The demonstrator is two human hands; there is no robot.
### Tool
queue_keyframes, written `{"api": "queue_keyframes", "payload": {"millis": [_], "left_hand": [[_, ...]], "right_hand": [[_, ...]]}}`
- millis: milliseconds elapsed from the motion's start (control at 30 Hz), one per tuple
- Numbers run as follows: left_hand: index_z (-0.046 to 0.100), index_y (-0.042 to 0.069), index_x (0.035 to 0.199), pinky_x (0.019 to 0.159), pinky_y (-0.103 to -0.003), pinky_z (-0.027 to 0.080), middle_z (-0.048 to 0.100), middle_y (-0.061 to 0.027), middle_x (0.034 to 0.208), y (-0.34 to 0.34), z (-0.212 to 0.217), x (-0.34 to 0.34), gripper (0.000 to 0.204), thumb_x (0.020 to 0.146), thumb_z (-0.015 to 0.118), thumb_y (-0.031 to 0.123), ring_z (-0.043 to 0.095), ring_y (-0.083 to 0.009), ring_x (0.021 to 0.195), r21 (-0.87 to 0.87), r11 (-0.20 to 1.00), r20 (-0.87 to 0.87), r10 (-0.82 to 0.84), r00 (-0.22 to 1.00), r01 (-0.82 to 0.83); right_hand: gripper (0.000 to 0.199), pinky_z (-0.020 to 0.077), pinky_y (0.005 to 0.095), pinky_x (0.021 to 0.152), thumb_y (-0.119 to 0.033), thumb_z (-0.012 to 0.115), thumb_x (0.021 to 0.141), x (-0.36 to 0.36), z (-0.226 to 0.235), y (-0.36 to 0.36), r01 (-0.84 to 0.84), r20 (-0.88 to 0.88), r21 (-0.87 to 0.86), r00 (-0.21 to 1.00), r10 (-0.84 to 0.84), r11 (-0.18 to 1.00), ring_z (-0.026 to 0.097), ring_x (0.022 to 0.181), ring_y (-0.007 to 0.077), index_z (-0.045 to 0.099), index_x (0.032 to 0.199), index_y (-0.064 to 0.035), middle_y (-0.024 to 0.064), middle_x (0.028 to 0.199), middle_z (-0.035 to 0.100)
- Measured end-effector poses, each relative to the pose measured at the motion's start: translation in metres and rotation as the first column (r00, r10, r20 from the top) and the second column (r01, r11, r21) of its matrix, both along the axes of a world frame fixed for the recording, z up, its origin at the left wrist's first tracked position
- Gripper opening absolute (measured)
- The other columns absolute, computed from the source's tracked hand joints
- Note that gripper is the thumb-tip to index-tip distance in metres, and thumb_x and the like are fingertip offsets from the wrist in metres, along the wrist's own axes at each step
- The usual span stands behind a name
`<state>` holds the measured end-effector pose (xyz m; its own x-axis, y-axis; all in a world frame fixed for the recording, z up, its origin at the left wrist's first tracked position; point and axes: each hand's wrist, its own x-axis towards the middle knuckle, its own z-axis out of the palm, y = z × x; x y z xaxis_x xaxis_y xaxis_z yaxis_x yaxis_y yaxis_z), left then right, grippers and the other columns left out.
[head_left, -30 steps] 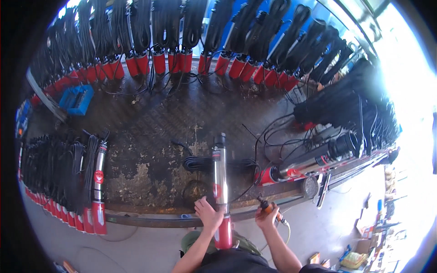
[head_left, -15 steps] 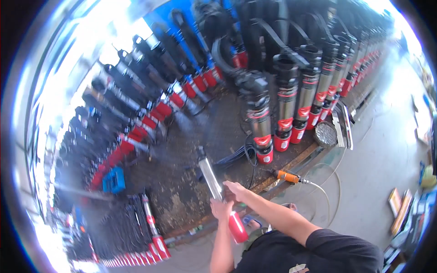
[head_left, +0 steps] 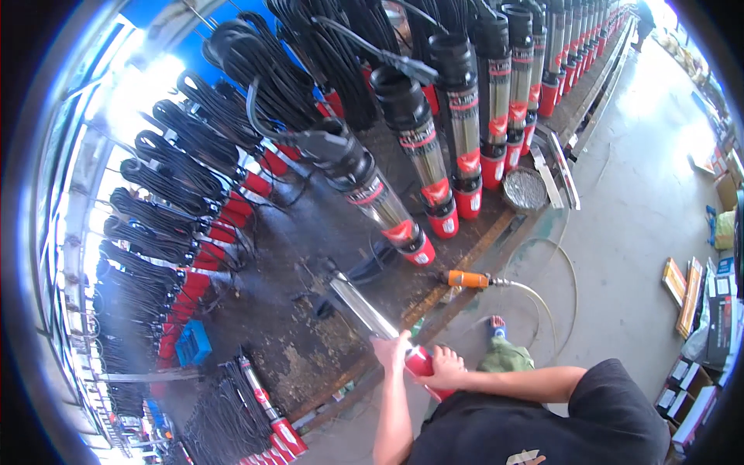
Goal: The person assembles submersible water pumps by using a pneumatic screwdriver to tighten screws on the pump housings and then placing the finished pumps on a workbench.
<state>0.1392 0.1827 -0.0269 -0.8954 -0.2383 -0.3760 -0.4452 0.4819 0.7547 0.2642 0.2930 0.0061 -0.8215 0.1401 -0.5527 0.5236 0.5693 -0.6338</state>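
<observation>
A long submersible pump (head_left: 366,307) with a bare silver body and a red end lies slantwise between my hands, its red end toward my body. My left hand (head_left: 392,353) is wrapped round the silver body near the red section. My right hand (head_left: 444,369) grips the red end, with its fingers over the top. The pump's dark far tip reaches over the workbench (head_left: 291,356), beside a dark cable; whether it rests on the wood cannot be made out.
Finished-looking pumps (head_left: 422,167) stand upright along the bench's right side. Cable-coiled pumps (head_left: 174,225) line the left. An orange air tool (head_left: 467,279) with a hose lies at the bench edge. A round dish (head_left: 525,188) and a blue crate (head_left: 193,343) are nearby.
My right hand has moved from the silver body down onto the red end. The pump has tilted further, its red end swinging right. My view has shifted too.
</observation>
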Motion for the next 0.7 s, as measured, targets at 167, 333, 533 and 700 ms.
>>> {"api": "queue_keyframes", "payload": {"millis": [167,333,533,700], "left_hand": [[0.048,-0.013,0.119,0.089,-0.042,0.053,0.066,-0.0274,0.105,0.015,0.001,0.001,0.081,0.062,0.087,0.029,0.068,-0.0381,0.096,-0.044,0.999,0.029,0.032,0.999,-0.031],[0.058,-0.011,0.103,0.081,-0.045,0.053,0.069,-0.0247,0.096,0.01,-0.012,-0.002,0.068,0.061,0.09,0.031,0.068,-0.037,0.087,-0.144,0.987,-0.081,-0.078,0.994,0.066],[0.05,-0.016,0.118,0.091,-0.044,0.051,0.065,-0.0294,0.114,-0.009,-0.02,-0.003,0.075,0.077,0.087,0.033,0.067,-0.0358,0.102,-0.104,0.988,0.026,-0.111,0.993,0.113],[0.054,-0.009,0.117,0.083,-0.036,0.054,0.064,-0.0182,0.106,-0.016,0.005,0.016,0.047,0.089,0.077,0.021,0.065,-0.0243,0.098,0.067,0.987,-0.024,-0.143,0.989,0.145]], "right_hand": [[0.107,0.0526,0.0416,0.095,-0.065,0.08,0.064,0.014,-0.036,0.028,-0.104,0.287,-0.325,0.936,0.203,0.94,0.064,0.114,0.0349,0.044,0.138,0.0045,0.0247,0.123,0.064],[0.094,0.0533,0.0426,0.092,-0.065,0.078,0.066,0.009,-0.045,0.033,-0.173,0.245,-0.432,0.922,0.3,0.885,0.066,0.108,0.0349,0.056,0.131,-0.0003,0.0223,0.114,0.069],[0.04,0.0555,0.046,0.078,-0.045,0.069,0.081,-0.012,-0.029,0.146,0.144,-0.207,-0.145,0.963,-0.172,0.979,0.07,0.089,0.0366,0.074,0.105,-0.0131,0.017,0.091,0.072],[0.02,0.0561,0.0495,0.08,-0.027,0.064,0.084,-0.061,-0.014,0.372,0.849,-0.616,0.187,0.493,-0.615,0.494,0.069,0.094,0.0359,0.071,0.095,-0.011,0.015,0.1,0.07]]}}
